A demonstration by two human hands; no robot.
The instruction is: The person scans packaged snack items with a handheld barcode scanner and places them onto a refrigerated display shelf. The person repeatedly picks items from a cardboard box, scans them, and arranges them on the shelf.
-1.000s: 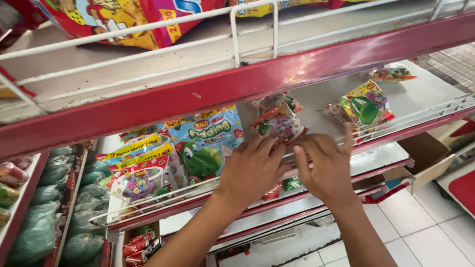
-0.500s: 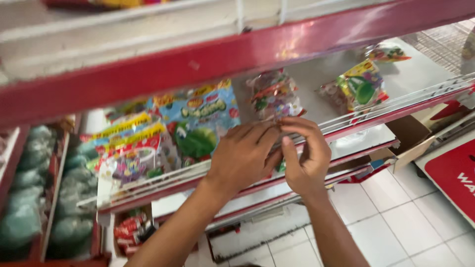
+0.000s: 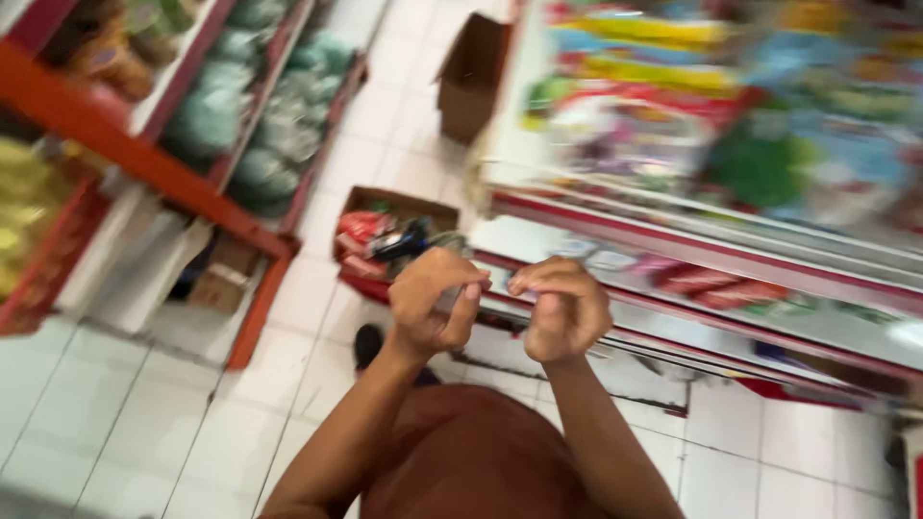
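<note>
- I am standing in a shop aisle, and the red shelf rack [image 3: 731, 259] on my right is running away from me, its upper shelf crowded with blurred bright packets [image 3: 673, 125]; its red front edge is jutting out just beyond my knuckles, so that is the edge I am minding most.
- On my left another red rack [image 3: 144, 163] is leaning across the view with green bags [image 3: 240, 115] piled on it, well apart from my arms.
- The white tiled floor [image 3: 115, 423] between the two racks is giving me my widest room, mostly near and to the left.
- A cardboard box [image 3: 394, 235] of mixed packets is sitting on the floor just beyond my hands, with a second box [image 3: 471, 77] farther off.
- My left hand [image 3: 435, 303] is curling shut, its fingertips pinching one end of a small pale scrap [image 3: 449, 300], perhaps a bit of wrapper; it is too blurred to name.
- My right hand [image 3: 565, 308] is closing into a loose fist close beside the left; I cannot tell whether its fingertips are reaching the scrap.
- I am judging the scrap light, thin and soft, likely slippery, so pinching its ends between thumb and forefinger looks best.
</note>
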